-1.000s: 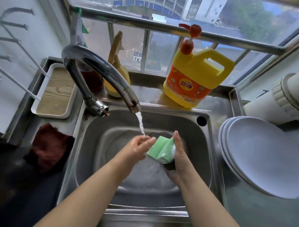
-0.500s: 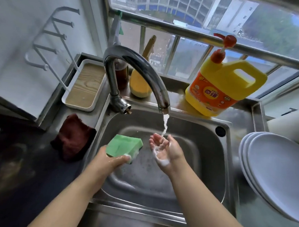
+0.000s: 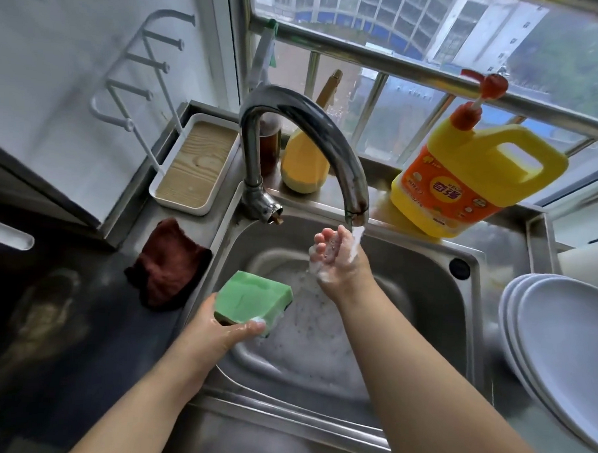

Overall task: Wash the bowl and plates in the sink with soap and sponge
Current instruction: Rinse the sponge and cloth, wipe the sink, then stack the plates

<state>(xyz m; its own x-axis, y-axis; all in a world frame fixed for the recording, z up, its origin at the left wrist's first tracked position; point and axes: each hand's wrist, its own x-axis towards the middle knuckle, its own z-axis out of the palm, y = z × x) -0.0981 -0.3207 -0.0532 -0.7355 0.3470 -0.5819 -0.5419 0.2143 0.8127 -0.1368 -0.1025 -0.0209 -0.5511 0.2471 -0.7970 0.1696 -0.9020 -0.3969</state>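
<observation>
My left hand [image 3: 223, 329] grips a green sponge [image 3: 253, 301] over the left side of the steel sink [image 3: 464, 322]. My right hand [image 3: 337, 259] is cupped palm up under the running tap [image 3: 315, 141], foamy and holding nothing. Water falls onto its fingers. A stack of white plates [image 3: 559, 344] stands on the counter right of the sink. The yellow soap jug [image 3: 474, 179] with a red pump sits on the ledge behind the sink. Suds cover the sink floor. No bowl is in view.
A dark red cloth [image 3: 169, 265] lies left of the sink. A white tray with a wooden insert [image 3: 196, 163] sits at the back left under a wall rack. A yellow scoop [image 3: 305, 165] leans by the window bars.
The sponge passed from my right hand to my left and moved left. My right hand went under the tap's stream and rose closer to the spout.
</observation>
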